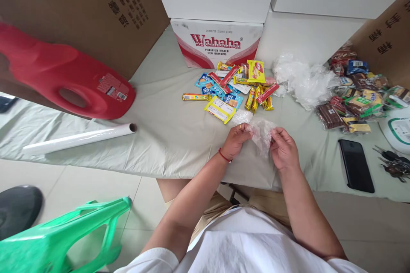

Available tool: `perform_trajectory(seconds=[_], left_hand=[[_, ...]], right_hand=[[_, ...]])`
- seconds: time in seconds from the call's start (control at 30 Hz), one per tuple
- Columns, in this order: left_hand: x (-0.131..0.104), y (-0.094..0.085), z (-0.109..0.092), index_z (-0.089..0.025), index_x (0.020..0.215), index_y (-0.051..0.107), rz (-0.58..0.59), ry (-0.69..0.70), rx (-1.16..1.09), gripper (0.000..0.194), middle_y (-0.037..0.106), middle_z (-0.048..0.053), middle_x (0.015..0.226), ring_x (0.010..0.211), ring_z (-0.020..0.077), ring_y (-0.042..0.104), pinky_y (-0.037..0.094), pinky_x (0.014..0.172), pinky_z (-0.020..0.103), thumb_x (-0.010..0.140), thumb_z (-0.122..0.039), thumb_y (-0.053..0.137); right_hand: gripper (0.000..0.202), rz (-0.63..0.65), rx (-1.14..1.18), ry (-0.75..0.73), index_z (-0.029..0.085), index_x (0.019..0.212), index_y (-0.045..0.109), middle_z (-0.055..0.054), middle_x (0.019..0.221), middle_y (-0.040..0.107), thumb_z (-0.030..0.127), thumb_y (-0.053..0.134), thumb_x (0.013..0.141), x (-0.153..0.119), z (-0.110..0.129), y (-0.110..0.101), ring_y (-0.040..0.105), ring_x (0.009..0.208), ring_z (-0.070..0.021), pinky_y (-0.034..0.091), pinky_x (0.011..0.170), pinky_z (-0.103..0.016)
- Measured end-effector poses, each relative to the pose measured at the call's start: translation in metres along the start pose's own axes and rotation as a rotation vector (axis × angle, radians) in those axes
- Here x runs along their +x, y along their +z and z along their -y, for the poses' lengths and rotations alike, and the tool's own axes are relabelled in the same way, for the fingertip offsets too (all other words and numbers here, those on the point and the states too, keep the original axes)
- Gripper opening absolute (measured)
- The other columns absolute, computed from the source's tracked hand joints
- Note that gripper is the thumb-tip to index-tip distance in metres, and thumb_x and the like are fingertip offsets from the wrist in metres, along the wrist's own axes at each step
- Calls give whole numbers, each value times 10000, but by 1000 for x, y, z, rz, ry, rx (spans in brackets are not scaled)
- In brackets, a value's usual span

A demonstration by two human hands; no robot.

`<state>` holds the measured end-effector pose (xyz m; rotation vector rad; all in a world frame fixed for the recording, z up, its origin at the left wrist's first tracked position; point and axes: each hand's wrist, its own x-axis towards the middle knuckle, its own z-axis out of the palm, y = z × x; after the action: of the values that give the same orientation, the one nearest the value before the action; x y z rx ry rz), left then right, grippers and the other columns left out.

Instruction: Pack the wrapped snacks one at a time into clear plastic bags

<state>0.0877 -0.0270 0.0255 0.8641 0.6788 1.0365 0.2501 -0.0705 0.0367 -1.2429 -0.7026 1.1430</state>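
Near the centre of the frame, a left hand wearing a red cord bracelet and a bare right hand pinch opposite sides of a clear, crinkled plastic bag. Just above them lies a loose pile of red, blue and yellow wrapped snacks, before a red-and-white cardboard Wahaha box at upper centre. Crumpled clear plastic bags sit upper right; at right lies a flat black smartphone. A big red plastic jug leans at upper left.
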Motion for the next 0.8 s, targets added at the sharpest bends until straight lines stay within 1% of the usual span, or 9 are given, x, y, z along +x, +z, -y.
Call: perform_trajectory(seconds=[0.1, 0.2, 0.27, 0.37, 0.5, 0.6, 0.73, 0.77, 0.8], left_hand=[[3, 0, -3, -202, 797, 549, -101, -43, -136, 402, 601, -13, 809, 728, 125, 568, 486, 726, 286, 683, -464, 832], [5, 2, -4, -225, 861, 503, -193, -41, -151, 438, 520, -55, 766, 649, 95, 529, 493, 655, 262, 705, -482, 822], [6, 3, -3, -241, 894, 478, -230, -49, -114, 461, 491, -70, 738, 581, 79, 487, 456, 570, 237, 734, -535, 794], [6, 3, -1, -253, 907, 457, -255, -49, -52, 478, 488, -76, 686, 509, 75, 428, 342, 460, 220, 767, -611, 742], [6, 3, -1, -242, 884, 478, -257, -13, 34, 480, 450, -86, 606, 479, 73, 357, 265, 444, 231, 772, -633, 732], [7, 3, -2, -241, 876, 482, -261, -19, 70, 479, 433, -89, 592, 471, 73, 329, 248, 453, 241, 780, -646, 719], [7, 4, -2, -245, 876, 472, -273, -12, 59, 501, 420, -90, 592, 478, 81, 329, 240, 455, 245, 773, -671, 715], [7, 4, -1, -246, 879, 470, -270, -12, 58, 509, 417, -90, 595, 482, 82, 330, 244, 457, 246, 775, -681, 712], [6, 4, -1, -247, 885, 469, -264, -13, 60, 517, 412, -90, 595, 484, 83, 328, 249, 460, 247, 779, -693, 707]], right_hand=[[399, -52, 34, -15, 238, 806, 573, 32, 756, 582, 513, 851, 731, 2, 4, -9, 554, 675, -128, 485, 627, -253], [401, -98, -18, -29, 242, 819, 564, 53, 709, 554, 537, 829, 758, -2, 4, -11, 515, 603, -103, 449, 557, -222], [394, -106, -44, -8, 247, 833, 567, 60, 685, 540, 552, 810, 777, -5, 3, -11, 471, 547, -92, 403, 492, -209], [410, -104, -20, 51, 247, 827, 575, 65, 657, 523, 552, 834, 742, -6, 1, -11, 419, 500, -84, 348, 437, -206], [394, -106, -13, 42, 241, 839, 616, 63, 639, 502, 558, 829, 746, -1, 4, -17, 408, 505, -88, 320, 426, -208], [372, -124, -95, -81, 247, 936, 654, 16, 784, 595, 594, 742, 833, -5, 10, -23, 499, 599, -116, 368, 467, -227], [231, -299, -449, -434, 256, 947, 674, 10, 771, 588, 484, 696, 915, -26, 20, -21, 519, 657, -139, 447, 618, -279], [192, -279, -533, -497, 259, 940, 680, 6, 772, 591, 450, 686, 929, -32, 21, -18, 524, 671, -145, 453, 647, -290], [164, -206, -598, -528, 265, 952, 686, -3, 800, 607, 427, 680, 934, -37, 22, -13, 537, 693, -153, 460, 668, -298]])
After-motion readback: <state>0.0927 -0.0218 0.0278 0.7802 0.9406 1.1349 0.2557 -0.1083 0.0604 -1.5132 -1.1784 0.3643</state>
